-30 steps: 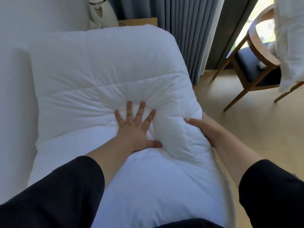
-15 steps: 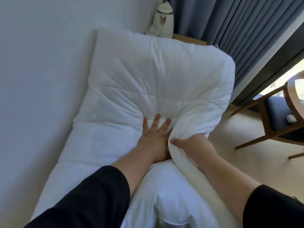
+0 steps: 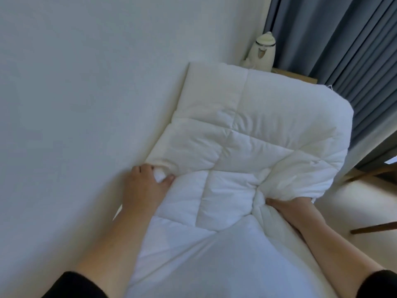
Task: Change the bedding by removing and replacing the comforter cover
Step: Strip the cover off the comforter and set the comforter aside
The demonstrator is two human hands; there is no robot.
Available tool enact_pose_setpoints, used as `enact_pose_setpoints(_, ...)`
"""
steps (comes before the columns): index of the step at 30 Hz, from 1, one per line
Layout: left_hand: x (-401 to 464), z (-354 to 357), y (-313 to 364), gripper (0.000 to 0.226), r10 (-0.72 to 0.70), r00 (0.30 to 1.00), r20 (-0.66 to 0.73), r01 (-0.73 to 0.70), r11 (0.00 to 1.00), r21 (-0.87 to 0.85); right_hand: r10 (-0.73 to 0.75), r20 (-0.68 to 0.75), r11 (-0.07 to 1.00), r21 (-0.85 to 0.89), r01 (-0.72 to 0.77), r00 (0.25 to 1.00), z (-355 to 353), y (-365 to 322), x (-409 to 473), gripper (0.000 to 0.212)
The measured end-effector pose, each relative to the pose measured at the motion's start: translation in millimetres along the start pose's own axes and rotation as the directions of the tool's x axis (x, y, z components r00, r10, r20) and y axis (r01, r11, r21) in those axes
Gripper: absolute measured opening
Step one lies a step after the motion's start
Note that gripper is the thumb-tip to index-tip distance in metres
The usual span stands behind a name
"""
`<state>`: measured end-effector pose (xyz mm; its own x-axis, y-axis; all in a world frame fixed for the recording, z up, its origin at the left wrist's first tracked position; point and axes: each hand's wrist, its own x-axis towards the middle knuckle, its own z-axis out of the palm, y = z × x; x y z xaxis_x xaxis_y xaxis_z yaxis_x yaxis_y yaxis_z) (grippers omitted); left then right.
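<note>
We grip the quilted comforter [image 3: 247, 134] at both side edges, left hand [image 3: 146, 183] and right hand [image 3: 290, 206] pinching folds; its length runs straight ahead between them.

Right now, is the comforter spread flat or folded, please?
Folded: the comforter is doubled over itself, left hand and right hand gripping its fold.

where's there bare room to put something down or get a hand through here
Bare floor right of the comforter, up to the chair leg. Crowded: comforter presses the wall where the left hand grips it; the right hand holds the other edge.
</note>
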<state>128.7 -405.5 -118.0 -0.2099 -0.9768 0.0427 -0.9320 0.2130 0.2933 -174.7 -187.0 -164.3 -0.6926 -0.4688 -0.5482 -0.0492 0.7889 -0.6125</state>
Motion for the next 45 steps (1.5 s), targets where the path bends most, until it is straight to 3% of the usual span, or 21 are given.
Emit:
enact_pose_setpoints(2, 4.5, 7.1, -5.3, 0.079, -0.127, 0.976, 0.178, 0.142, 0.987, -0.076, -0.012, 0.021, 0.999, -0.052, 0.013, 1.000, -8.5, 6.8, 0.5, 0.084)
enact_pose_setpoints(4, 13.9, 15.7, -4.0, 0.094, -0.166, 0.912, 0.376, 0.221, 0.969, -0.108, -0.056, 0.027, 0.992, -0.108, 0.059, 0.998, -12.6, 12.9, 0.7, 0.076)
enact_pose_setpoints(7, 37.5, 30.3, 3.6, 0.099, -0.071, 0.779, 0.624, 0.195, 0.972, -0.133, -0.072, 0.037, 0.989, -0.126, 0.076, 0.997, -14.2, 18.7, 5.1, 0.070)
enact_pose_setpoints(9, 52.1, 42.9, 6.5, 0.099, -0.047, 0.720, 0.692, 0.196, 0.971, -0.138, -0.090, 0.034, 0.990, -0.105, 0.093, 0.995, -16.7, 25.1, 10.8, 0.066)
enact_pose_setpoints(13, 50.3, 63.8, 8.6, 0.070, -0.107, 0.748, 0.655, 0.223, 0.970, -0.096, -0.061, 0.028, 0.993, -0.097, 0.063, 0.998, -19.7, 38.2, 24.5, 0.062)
enact_pose_setpoints(18, 39.2, 79.0, 4.5, 0.044, -0.026, 0.779, 0.627, 0.310, 0.885, -0.348, -0.086, 0.041, 0.986, -0.142, 0.091, 0.995, -12.3, 37.6, 39.8, 0.061)
enact_pose_setpoints(21, 50.7, 84.2, -1.9, 0.062, 0.039, 0.748, 0.662, 0.425, 0.738, -0.524, -0.102, 0.047, 0.988, -0.115, 0.107, 0.994, -13.7, 42.1, 47.3, 0.065)
enact_pose_setpoints(24, 63.6, 84.3, -12.8, 0.091, 0.071, 0.629, 0.774, 0.599, 0.591, -0.541, -0.116, 0.053, 0.989, -0.086, 0.121, 0.992, -15.2, 46.9, 55.1, 0.057)
enact_pose_setpoints(26, 70.9, 88.0, -13.8, 0.101, 0.060, 0.587, 0.807, 0.626, 0.598, -0.500, -0.120, 0.067, 0.993, 0.012, 0.120, 0.990, -15.1, 50.7, 59.5, 0.051)
enact_pose_setpoints(31, 78.0, 103.2, -7.1, 0.107, -0.039, 0.631, 0.775, 0.585, 0.680, -0.441, -0.074, 0.150, 0.970, 0.240, 0.036, 0.986, -15.6, 59.7, 69.9, 0.046)
enact_pose_setpoints(35, 79.2, 108.2, -2.3, 0.089, -0.051, 0.615, 0.787, 0.547, 0.746, -0.379, -0.057, 0.198, 0.956, 0.292, -0.004, 0.979, -12.9, 72.3, 84.6, 0.044)
enact_pose_setpoints(39, 82.6, 115.1, 5.7, 0.072, -0.065, 0.653, 0.754, 0.501, 0.784, -0.366, -0.008, 0.247, 0.906, 0.412, -0.097, 0.969, -11.6, 85.8, 96.8, 0.044)
enact_pose_setpoints(43, 82.2, 115.1, 12.6, 0.073, -0.072, 0.689, 0.721, 0.461, 0.812, -0.359, 0.042, 0.322, 0.868, 0.457, -0.194, 0.946, -12.8, 98.6, 104.6, 0.058)
enact_pose_setpoints(45, 80.5, 110.8, 12.1, 0.081, -0.071, 0.684, 0.726, 0.463, 0.812, -0.356, 0.041, 0.356, 0.874, 0.439, -0.206, 0.933, -18.6, 96.2, 102.7, 0.051)
